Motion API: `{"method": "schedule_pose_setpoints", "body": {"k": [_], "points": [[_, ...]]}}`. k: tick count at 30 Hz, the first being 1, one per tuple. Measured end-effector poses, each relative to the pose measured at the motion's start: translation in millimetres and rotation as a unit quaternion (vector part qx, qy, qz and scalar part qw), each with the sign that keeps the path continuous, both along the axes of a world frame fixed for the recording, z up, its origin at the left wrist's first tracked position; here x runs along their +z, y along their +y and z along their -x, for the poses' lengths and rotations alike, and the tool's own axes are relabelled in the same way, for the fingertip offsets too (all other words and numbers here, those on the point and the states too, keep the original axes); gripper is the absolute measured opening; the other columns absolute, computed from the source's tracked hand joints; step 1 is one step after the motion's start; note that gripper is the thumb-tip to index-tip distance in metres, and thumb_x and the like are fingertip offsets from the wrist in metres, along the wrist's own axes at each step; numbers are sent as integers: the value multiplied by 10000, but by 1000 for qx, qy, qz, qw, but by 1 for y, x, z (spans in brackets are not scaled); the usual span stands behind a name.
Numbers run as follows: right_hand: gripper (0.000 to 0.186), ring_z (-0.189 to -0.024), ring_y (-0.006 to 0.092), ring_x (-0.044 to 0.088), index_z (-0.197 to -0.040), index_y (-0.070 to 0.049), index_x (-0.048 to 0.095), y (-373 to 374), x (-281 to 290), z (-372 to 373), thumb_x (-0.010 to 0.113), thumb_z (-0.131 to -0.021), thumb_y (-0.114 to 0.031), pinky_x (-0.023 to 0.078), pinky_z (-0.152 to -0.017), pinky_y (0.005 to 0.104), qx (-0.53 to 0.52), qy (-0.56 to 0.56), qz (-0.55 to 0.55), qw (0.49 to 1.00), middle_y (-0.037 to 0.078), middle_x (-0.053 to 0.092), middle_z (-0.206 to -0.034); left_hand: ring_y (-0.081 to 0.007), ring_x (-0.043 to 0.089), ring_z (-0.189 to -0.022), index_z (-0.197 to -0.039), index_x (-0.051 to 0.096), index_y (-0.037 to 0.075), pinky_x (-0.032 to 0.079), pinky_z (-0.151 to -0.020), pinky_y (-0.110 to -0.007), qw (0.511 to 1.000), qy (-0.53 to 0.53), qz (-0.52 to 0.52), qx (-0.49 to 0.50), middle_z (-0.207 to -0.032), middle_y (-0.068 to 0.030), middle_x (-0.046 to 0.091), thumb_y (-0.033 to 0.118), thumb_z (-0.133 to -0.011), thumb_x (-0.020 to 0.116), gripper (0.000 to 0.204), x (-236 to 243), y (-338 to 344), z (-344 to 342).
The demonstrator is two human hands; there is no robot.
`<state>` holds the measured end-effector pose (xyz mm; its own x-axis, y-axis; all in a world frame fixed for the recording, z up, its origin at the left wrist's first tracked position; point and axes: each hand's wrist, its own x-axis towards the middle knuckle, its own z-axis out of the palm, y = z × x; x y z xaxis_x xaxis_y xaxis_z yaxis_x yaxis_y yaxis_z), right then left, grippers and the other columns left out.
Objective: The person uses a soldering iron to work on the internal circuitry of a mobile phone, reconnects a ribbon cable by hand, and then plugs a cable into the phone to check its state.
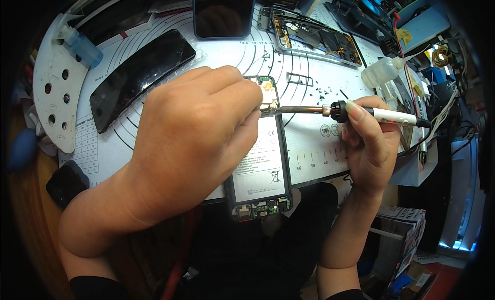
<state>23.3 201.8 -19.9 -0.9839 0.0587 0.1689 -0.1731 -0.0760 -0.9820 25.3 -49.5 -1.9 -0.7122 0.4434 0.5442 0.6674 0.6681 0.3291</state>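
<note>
An opened phone (288,163) with its white battery (260,168) and green circuit boards exposed lies at the mat's front edge, its lower end jutting past it. My right hand (372,142) grips a soldering iron (394,117) with a white and black handle. Its metal tip points left and reaches the phone's upper board, just above the battery. Over the phone's upper left side, my left hand (193,119) is closed with fingers pinched together. Whatever it holds, if anything, is hidden behind the knuckles.
A dark phone screen (142,80) lies on bubble wrap at left. At the back are another dark phone (225,13) and an opened device frame (314,37). Small screws (324,93) are scattered on the white mat (314,160). A clear bottle (379,73) and cables (448,101) crowd the right.
</note>
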Motion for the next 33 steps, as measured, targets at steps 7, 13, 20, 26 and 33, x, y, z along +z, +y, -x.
{"method": "schedule_pose_setpoints", "body": {"k": [7, 13, 20, 26, 33], "points": [[180, -559, 58, 501, -883, 11, 665, 0, -1, 0, 767, -851, -134, 341, -502, 192, 3, 2, 5, 1000, 8, 592, -680, -209, 581, -644, -806, 633, 7, 450, -581, -304, 1000, 0, 0, 1, -732, -77, 600, -55, -764, 689, 94, 0, 0, 0], [176, -561, 58, 503, -886, 10, 666, 0, -1, 0, 767, -853, -130, 346, -507, 190, 5, 2, 5, 1000, 6, 592, -681, -207, 580, -641, -804, 633, 5, 449, -579, -301, 1000, 2, 0, 0, -732, -78, 603, -56, -765, 690, 92, 0, 0, 0], [181, -565, 60, 513, -887, 13, 669, 0, 0, -1, 770, -851, -132, 349, -509, 189, 7, 1, 10, 1000, 13, 606, -694, -199, 583, -633, -805, 635, 0, 449, -567, -293, 1000, 6, -15, -9, -729, -77, 603, -63, -765, 690, 93, 0, 1, 1], [179, -567, 62, 517, -887, 19, 672, -1, 0, 0, 768, -851, -128, 349, -508, 191, 5, 5, 6, 1000, 16, 608, -695, -194, 583, -632, -810, 637, -3, 448, -565, -291, 1000, 1, -17, -10, -733, -78, 604, -66, -765, 689, 93, -1, 0, 1], [178, -563, 59, 514, -888, 21, 675, 0, 0, -1, 770, -848, -124, 343, -503, 190, 5, 3, 7, 1000, 14, 603, -684, -201, 585, -641, -810, 637, -4, 452, -575, -297, 1000, -2, -12, -8, -736, -80, 606, -65, -769, 686, 89, 1, 1, 0]]}}
